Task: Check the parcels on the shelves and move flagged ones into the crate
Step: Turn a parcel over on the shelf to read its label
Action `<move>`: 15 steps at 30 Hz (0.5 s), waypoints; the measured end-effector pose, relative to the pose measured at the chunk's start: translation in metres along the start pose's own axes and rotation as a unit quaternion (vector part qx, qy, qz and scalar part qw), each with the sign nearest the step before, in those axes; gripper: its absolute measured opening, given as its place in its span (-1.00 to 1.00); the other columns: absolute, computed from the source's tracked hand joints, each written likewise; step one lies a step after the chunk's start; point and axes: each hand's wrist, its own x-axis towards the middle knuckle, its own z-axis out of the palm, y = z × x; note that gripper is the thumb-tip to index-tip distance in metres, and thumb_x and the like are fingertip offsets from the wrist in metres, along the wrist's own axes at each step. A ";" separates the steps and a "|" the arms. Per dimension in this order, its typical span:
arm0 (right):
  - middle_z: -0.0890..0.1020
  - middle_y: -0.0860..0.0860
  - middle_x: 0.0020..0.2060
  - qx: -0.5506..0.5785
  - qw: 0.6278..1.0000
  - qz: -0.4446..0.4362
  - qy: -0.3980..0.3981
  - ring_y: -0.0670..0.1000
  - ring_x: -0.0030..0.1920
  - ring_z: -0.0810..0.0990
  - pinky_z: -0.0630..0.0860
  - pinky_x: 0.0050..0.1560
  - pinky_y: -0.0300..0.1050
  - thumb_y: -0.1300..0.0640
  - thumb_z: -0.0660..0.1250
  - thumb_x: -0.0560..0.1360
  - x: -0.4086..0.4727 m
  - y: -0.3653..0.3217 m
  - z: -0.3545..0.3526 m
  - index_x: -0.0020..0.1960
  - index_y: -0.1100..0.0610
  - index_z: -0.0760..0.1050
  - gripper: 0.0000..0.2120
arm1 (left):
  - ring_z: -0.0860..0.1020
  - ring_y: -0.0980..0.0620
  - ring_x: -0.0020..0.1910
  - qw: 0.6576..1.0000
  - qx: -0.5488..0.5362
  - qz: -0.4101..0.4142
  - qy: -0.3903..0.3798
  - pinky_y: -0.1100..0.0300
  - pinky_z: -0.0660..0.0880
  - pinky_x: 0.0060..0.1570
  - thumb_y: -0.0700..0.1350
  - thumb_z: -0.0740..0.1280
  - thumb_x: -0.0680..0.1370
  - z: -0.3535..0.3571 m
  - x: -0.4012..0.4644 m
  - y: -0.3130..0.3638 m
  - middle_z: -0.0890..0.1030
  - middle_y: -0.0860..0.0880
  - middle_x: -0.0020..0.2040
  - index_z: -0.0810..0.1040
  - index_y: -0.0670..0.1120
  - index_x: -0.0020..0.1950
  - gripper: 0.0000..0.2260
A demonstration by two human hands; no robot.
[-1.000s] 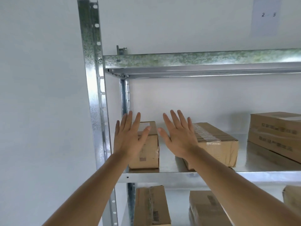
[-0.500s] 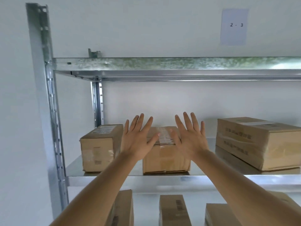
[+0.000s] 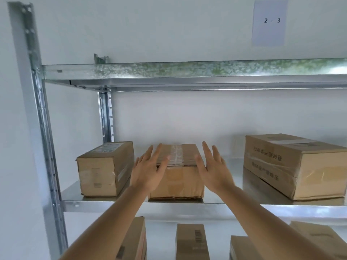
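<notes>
Step in hand: reaching for the middle parcel (image 3: 176,171) on the middle shelf (image 3: 244,204), judged to be the next one for checking.
Left hand (image 3: 148,171): fingers straight and spread, holding nothing; it hangs at the parcel's left front corner. Contact with the cardboard cannot be told.
Right hand (image 3: 214,169): fingers straight and spread, empty; it hangs at the parcel's right front corner. Contact likewise uncertain.
Middle parcel: brown carton, narrow end toward the camera, clear tape (image 3: 176,153) along its top seam; it stands between the left parcel (image 3: 105,167) and the large parcel (image 3: 293,166), apart from both.
Flag: no mark readable on the visible faces; the left parcel carries a top label (image 3: 108,147), print too small to read.
Crate: not in view.
Grip advice: set the palms flat on the two long sides, level with each other, and close the thumbs over the top edge.
Draw advice: slide the carton straight toward the shelf edge before lifting.
Check advice: tilt the top and end faces to the eye; turn the carton if no label shows.
Risk: an uneven pull may swing the carton against the left parcel; the upper shelf (image 3: 187,72) limits any lift.
Also present: three cartons on the lower shelf; wall sign (image 3: 269,22) reading 2 - 3; steel upright (image 3: 35,109).
</notes>
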 end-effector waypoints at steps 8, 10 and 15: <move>0.59 -0.01 0.37 0.321 0.935 0.131 -0.074 0.08 0.33 0.55 0.42 0.45 0.15 -0.76 0.00 0.24 0.010 0.021 0.037 0.50 -0.04 0.42 0.10 | 0.51 -0.09 0.41 0.924 -0.336 -0.180 -0.009 -0.13 0.38 0.49 0.43 0.13 0.58 0.021 0.003 -0.021 0.60 0.01 0.36 0.38 -0.01 0.58 -0.28; 0.66 -0.08 0.23 0.359 0.921 0.132 -0.073 0.01 0.24 0.61 0.49 0.38 0.06 -0.75 0.07 0.24 0.010 0.023 0.039 0.39 -0.09 0.53 0.00 | 0.61 -0.04 0.27 0.896 -0.394 -0.197 -0.053 -0.09 0.42 0.45 0.30 0.13 0.66 0.024 0.004 -0.027 0.70 0.03 0.17 0.60 0.02 0.36 -0.50; 0.69 -0.10 -0.10 0.485 0.860 0.132 -0.091 -0.10 -0.20 0.67 0.53 -0.36 -0.35 -0.27 0.22 0.62 -0.003 0.017 0.024 0.30 -0.13 0.54 -0.64 | 0.66 -0.02 0.14 0.843 -0.490 -0.205 -0.090 0.00 0.49 0.35 0.22 0.24 0.66 0.025 0.005 -0.026 0.73 -0.03 0.10 0.65 0.06 0.23 -0.66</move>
